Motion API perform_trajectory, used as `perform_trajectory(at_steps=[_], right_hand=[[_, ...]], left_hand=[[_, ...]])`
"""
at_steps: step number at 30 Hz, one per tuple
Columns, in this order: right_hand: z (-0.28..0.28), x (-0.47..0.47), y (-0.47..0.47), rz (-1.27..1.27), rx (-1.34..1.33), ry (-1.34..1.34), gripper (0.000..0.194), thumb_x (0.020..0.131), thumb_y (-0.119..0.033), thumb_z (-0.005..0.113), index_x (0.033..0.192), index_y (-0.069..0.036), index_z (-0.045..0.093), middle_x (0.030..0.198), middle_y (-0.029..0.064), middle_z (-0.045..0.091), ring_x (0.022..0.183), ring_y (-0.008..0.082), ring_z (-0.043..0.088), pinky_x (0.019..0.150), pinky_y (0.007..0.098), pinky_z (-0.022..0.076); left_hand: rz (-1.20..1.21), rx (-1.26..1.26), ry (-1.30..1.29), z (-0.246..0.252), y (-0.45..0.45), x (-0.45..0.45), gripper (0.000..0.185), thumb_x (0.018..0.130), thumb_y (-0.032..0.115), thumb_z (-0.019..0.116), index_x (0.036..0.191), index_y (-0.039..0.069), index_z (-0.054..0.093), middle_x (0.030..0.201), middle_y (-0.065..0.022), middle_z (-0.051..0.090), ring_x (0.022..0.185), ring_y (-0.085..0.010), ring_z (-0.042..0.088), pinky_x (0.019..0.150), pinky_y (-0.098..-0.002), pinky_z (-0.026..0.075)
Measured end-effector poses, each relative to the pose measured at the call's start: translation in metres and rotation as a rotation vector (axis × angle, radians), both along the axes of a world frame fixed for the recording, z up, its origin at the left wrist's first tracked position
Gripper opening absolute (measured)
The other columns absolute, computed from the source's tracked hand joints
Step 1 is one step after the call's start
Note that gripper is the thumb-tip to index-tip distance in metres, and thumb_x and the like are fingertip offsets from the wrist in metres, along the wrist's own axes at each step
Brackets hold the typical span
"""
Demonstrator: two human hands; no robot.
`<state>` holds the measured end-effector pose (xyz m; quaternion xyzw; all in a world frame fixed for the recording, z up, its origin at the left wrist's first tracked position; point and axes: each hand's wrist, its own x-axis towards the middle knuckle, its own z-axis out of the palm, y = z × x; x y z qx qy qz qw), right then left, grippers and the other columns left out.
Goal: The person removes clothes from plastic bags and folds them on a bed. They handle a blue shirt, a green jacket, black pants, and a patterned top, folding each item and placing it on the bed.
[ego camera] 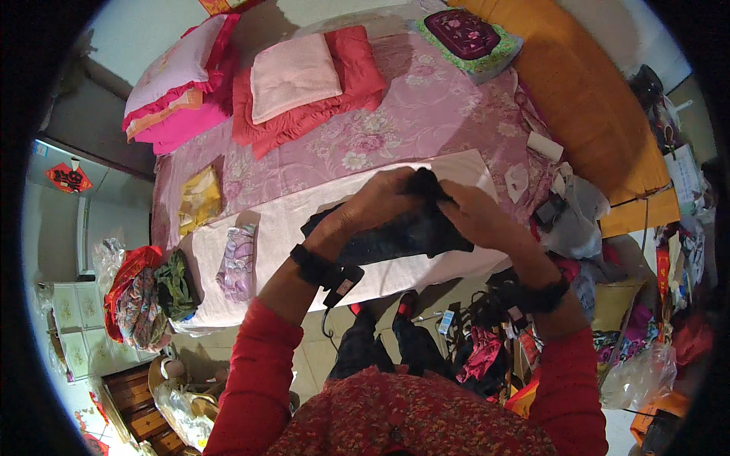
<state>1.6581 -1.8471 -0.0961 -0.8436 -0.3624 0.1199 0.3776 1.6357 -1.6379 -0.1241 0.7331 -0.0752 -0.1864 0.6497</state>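
A dark cloth garment (393,233) lies across the pale pink cloth at the front edge of the bed, with one part of it bunched and raised. My left hand (383,196) grips the bunched dark fabric from the left, and my right hand (470,211) holds it from the right; both sets of fingertips are partly hidden by the fabric. To the left on the same pale cloth (274,285) rests a rolled lilac patterned cloth (238,262). A folded yellow item (201,199) lies behind that roll.
Folded red bedding (365,68) with a pale pink pad (296,77) and stacked pillows (177,74) sit at the back. Bundled clothes (140,302) are at the left edge. A white roll (544,146) and plastic bag (582,211) lie right, beside an orange-covered surface (582,85).
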Motion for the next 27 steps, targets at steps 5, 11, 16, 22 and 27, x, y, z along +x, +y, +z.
perform_trajectory(at_steps=[5,11,16,22,27], right_hand=[[0.051,-0.009,-0.021,-0.094,0.144,-0.116,0.029,0.081,-0.016,0.061,0.104,0.001,0.056,0.088,0.0221,0.06,0.085,0.0398,0.058,0.078,0.0424,0.0449],[0.137,-0.031,-0.048,-0.025,-0.144,-0.18,0.035,0.08,-0.016,0.065,0.108,0.002,0.057,0.094,0.018,0.061,0.091,0.0267,0.06,0.084,0.0348,0.0453],[0.189,-0.081,-0.022,-0.174,0.151,-0.528,0.025,0.084,-0.018,0.063,0.098,0.001,0.058,0.088,0.0154,0.061,0.084,0.0247,0.059,0.076,0.0336,0.0462],[0.304,-0.166,0.016,-0.292,0.238,-0.882,0.024,0.083,-0.024,0.067,0.094,-0.004,0.06,0.08,0.0062,0.059,0.075,0.0124,0.054,0.071,0.0264,0.0453],[0.381,-0.252,0.039,-0.271,0.483,-1.009,0.025,0.088,-0.028,0.064,0.101,-0.007,0.06,0.078,0.0077,0.06,0.069,0.0202,0.057,0.067,0.0307,0.0455]], left_hand=[[0.066,-0.068,-0.333,0.044,-0.011,-0.006,0.022,0.085,-0.001,0.06,0.107,0.004,0.061,0.098,0.0018,0.063,0.092,-0.0079,0.054,0.085,-0.0256,0.044],[0.095,-0.194,-0.504,0.104,-0.014,-0.038,0.016,0.088,0.005,0.061,0.103,0.003,0.061,0.092,0.0011,0.063,0.087,-0.0072,0.055,0.082,-0.0249,0.045],[0.177,-0.159,-0.722,0.187,0.0,-0.085,0.016,0.088,0.008,0.061,0.102,0.0,0.061,0.091,-0.0007,0.063,0.084,-0.0071,0.055,0.077,-0.0236,0.047],[0.204,-0.032,-1.101,0.313,0.048,-0.171,0.02,0.089,0.013,0.061,0.104,0.0,0.059,0.091,-0.0044,0.063,0.083,-0.0116,0.058,0.075,-0.0265,0.048],[0.137,-0.013,-1.253,0.404,0.083,-0.254,0.024,0.094,0.013,0.052,0.112,-0.001,0.059,0.1,-0.0043,0.063,0.089,-0.0133,0.057,0.079,-0.0279,0.048]])
